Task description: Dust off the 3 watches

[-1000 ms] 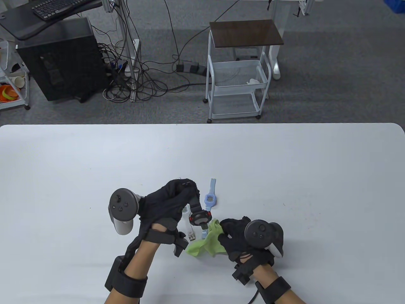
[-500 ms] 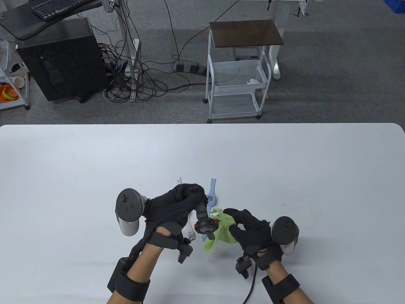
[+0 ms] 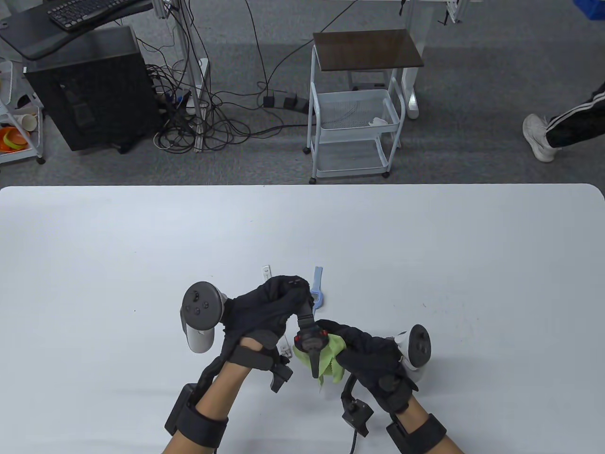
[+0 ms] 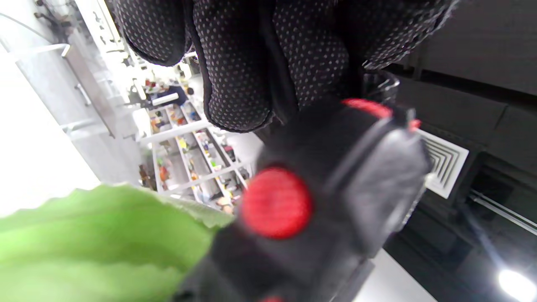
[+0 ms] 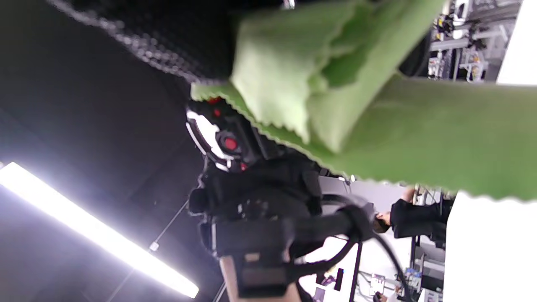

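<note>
My left hand [image 3: 279, 302] grips the upper strap of a black watch with red buttons [image 3: 310, 340] and holds it above the table. My right hand [image 3: 361, 352] holds a green cloth [image 3: 331, 362] bunched against the right and under side of the watch case. The left wrist view shows the black watch [image 4: 335, 188] close up with the green cloth [image 4: 96, 247] beside it. In the right wrist view the green cloth [image 5: 377, 100] covers part of the black watch [image 5: 222, 138]. A light blue watch [image 3: 318, 283] and a white watch [image 3: 266, 273] lie on the table, mostly hidden behind my left hand.
The white table [image 3: 425, 265] stretches wide to both sides. Beyond its far edge stand a white wire cart [image 3: 357, 127], a black computer tower [image 3: 90, 90] with tangled cables, and a person's leg and shoe [image 3: 543, 135] at the right.
My right hand rolled palm-up and slid the cloth from the watch's right side to beneath it. The left hand shifted slightly right and turned the watch edge-on. A person's leg appeared at the right.
</note>
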Tool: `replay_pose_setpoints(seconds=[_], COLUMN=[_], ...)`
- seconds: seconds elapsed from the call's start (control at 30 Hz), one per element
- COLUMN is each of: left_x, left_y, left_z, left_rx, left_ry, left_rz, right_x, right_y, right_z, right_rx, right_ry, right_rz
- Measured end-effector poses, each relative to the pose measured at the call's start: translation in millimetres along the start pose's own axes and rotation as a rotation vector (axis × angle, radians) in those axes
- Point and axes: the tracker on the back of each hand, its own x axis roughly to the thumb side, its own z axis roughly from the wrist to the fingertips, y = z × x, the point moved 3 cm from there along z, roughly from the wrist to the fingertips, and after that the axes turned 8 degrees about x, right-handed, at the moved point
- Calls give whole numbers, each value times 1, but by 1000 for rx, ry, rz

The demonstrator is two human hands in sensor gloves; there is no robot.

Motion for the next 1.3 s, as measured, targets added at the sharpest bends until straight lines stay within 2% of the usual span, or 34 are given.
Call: replay_pose_setpoints(seconds=[0.13,0.33,0.47,0.53,0.8,1.2,1.3], left_x=[-2,-3,-4,-4,-7,-6,-7], left_y=[1,3,1,-1,-4,9,9], left_z=[-1,-2,-2,-3,-4,-10,-10], left_rx=[14,24,41,48,90,95,95], left_ry=[1,11,16,19,30,53,48], left_rz=[-1,26,62,84,135,123,113], right_x=[-7,-5,-9,-11,-12,-7,-9], right_y=[-10,-21,-22,-21,-23,-18,-19], right_z=[-1,-1,-5,-6,-6,-15,-13], right_rx=[-10,-19,-51,-33,-28,-233,-187], right_ry=[-38,-67,-97,-108,-77,-115,-134], right_rz=[46,12,20,48,147,-68,-57])
